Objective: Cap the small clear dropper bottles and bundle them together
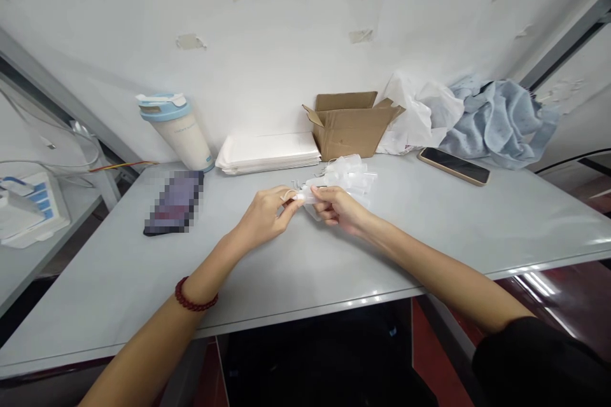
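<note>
My left hand [268, 215] pinches the left end of a small translucent white plastic piece [308, 196], where a thin pale loop shows at the fingertips. From the other side, my right hand [340, 208] grips the same piece between thumb and curled fingers. Its exact kind is too small to make out, and the fingers cover part of it. Just behind my right hand lies a pile of similar translucent plastic pieces [351, 173], with thin wire-like hooks or cords at their left ends.
Along the wall stand a tumbler [179, 130], a stack of white envelopes or sheets [270, 152], an open cardboard box [351, 133], a white plastic bag [415, 114] and a blue cloth [506, 121]. A phone [453, 165] lies right; a blurred dark flat object [176, 203] lies left.
</note>
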Motion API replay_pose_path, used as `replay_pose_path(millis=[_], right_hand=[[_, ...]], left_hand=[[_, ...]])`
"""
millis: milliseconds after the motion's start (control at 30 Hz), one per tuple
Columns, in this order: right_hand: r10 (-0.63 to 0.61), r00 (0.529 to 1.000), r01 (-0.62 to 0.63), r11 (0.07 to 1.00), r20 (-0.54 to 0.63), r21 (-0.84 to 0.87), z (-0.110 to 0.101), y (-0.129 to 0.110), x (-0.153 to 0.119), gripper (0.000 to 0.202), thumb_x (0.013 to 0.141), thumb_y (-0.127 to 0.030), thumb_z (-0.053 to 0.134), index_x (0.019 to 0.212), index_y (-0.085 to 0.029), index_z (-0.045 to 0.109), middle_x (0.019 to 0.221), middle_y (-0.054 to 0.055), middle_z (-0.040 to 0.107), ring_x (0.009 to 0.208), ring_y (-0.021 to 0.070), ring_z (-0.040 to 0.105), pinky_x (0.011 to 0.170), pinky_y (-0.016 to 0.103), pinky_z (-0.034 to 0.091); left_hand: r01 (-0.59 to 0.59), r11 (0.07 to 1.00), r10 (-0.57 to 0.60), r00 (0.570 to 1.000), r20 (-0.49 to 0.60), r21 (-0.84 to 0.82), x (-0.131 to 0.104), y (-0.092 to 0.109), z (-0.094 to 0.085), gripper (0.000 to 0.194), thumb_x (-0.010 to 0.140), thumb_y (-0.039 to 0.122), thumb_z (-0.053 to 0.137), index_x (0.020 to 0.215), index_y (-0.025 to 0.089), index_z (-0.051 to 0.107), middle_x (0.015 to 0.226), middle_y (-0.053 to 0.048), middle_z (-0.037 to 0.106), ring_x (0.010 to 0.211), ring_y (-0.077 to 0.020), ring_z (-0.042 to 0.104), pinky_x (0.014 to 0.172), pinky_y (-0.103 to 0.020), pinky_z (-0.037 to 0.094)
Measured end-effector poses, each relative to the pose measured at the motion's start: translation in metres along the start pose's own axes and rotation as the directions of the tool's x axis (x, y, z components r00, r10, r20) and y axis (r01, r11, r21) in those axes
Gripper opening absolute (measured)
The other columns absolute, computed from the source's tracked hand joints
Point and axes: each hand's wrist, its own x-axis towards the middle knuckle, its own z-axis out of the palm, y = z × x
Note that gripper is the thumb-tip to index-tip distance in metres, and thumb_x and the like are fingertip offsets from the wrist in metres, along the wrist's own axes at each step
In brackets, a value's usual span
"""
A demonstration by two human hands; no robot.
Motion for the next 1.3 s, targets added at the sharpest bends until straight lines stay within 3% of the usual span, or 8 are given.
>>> replay_pose_path(millis=[100, 200, 300, 400, 500, 600, 833, 1300], right_hand=[[-0.029, 1.0, 0.029, 0.998, 0.0, -0.051, 0.0, 0.0, 0.0, 0.037, 0.085, -0.045, 0.057, 0.065, -0.021, 0.037, 0.053, -0.009, 0.023, 0.042, 0.0049, 0.018, 0.04, 0.021, 0.018], [-0.263, 0.964, 0.233, 0.911, -0.044, -0.339, 0.001, 0.003, 0.0, 0.036, 0.09, -0.045, 0.048, 0.066, -0.019, 0.045, 0.057, -0.003, 0.042, 0.048, 0.0093, 0.039, 0.048, 0.025, 0.033], [-0.563, 0.826, 0.442, 0.597, 0.043, -0.67, 0.001, 0.008, 0.002, 0.028, 0.092, -0.043, 0.049, 0.084, -0.017, 0.058, 0.079, 0.006, 0.059, 0.071, 0.0167, 0.055, 0.062, 0.028, 0.041], [-0.678, 0.697, 0.536, 0.275, 0.234, -0.798, -0.001, 0.015, 0.004, 0.022, 0.092, -0.036, 0.05, 0.103, -0.018, 0.058, 0.091, 0.01, 0.061, 0.084, 0.0209, 0.056, 0.07, 0.032, 0.043], [-0.696, 0.652, 0.56, 0.174, 0.301, -0.81, -0.003, 0.018, 0.005, 0.022, 0.095, -0.032, 0.044, 0.107, -0.018, 0.057, 0.088, 0.01, 0.061, 0.081, 0.0204, 0.055, 0.07, 0.032, 0.043], [-0.701, 0.681, 0.556, 0.31, 0.209, -0.771, -0.003, 0.015, 0.003, 0.025, 0.095, -0.034, 0.044, 0.105, -0.016, 0.058, 0.088, 0.008, 0.063, 0.078, 0.0178, 0.055, 0.07, 0.03, 0.043], [-0.51, 0.86, 0.453, 0.78, -0.018, -0.431, 0.0, 0.0, -0.001, 0.03, 0.088, -0.041, 0.05, 0.074, -0.016, 0.057, 0.065, -0.001, 0.051, 0.056, 0.0102, 0.044, 0.057, 0.026, 0.036], [-0.522, 0.85, 0.442, 0.784, -0.075, -0.436, 0.003, 0.0, -0.004, 0.029, 0.084, -0.036, 0.051, 0.062, -0.017, 0.053, 0.057, -0.003, 0.045, 0.056, 0.0099, 0.04, 0.056, 0.026, 0.031]], left_hand=[[0.061, 0.996, -0.061, 0.998, 0.007, -0.063, 0.001, 0.001, 0.001, 0.024, 0.089, 0.031, 0.048, 0.076, 0.018, 0.062, 0.077, -0.006, 0.068, 0.069, -0.0177, 0.059, 0.066, -0.027, 0.042], [0.164, 0.973, -0.163, 0.987, 0.02, -0.165, 0.002, 0.002, 0.002, 0.023, 0.087, 0.033, 0.052, 0.073, 0.018, 0.062, 0.072, -0.003, 0.066, 0.067, -0.0162, 0.058, 0.065, -0.026, 0.044], [0.268, 0.916, -0.271, 0.962, 0.032, -0.299, 0.002, 0.004, 0.001, 0.03, 0.086, 0.038, 0.052, 0.065, 0.018, 0.06, 0.063, -0.001, 0.061, 0.061, -0.0149, 0.056, 0.062, -0.026, 0.045], [0.341, 0.834, -0.347, 0.935, 0.067, -0.434, 0.003, 0.005, 0.002, 0.036, 0.086, 0.044, 0.054, 0.062, 0.017, 0.059, 0.06, -0.001, 0.06, 0.06, -0.0147, 0.056, 0.061, -0.026, 0.047], [0.389, 0.77, -0.385, 0.915, 0.116, -0.505, 0.004, 0.006, 0.003, 0.04, 0.084, 0.049, 0.057, 0.064, 0.016, 0.062, 0.062, -0.003, 0.061, 0.059, -0.0148, 0.057, 0.059, -0.026, 0.048], [0.43, 0.688, -0.443, 0.887, 0.131, -0.585, 0.006, 0.003, 0.003, 0.044, 0.082, 0.054, 0.058, 0.069, 0.013, 0.066, 0.066, -0.005, 0.063, 0.061, -0.0149, 0.059, 0.058, -0.027, 0.049], [0.428, 0.554, -0.58, 0.814, 0.038, -0.714, 0.007, -0.006, -0.001, 0.037, 0.078, 0.047, 0.066, 0.084, 0.011, 0.07, 0.077, -0.006, 0.066, 0.064, -0.0135, 0.059, 0.057, -0.026, 0.05], [0.379, 0.577, -0.545, 0.838, 0.005, -0.724, 0.008, 0.001, -0.004, 0.028, 0.07, 0.04, 0.076, 0.075, 0.013, 0.072, 0.068, -0.003, 0.067, 0.059, -0.0121, 0.058, 0.056, -0.026, 0.051]])
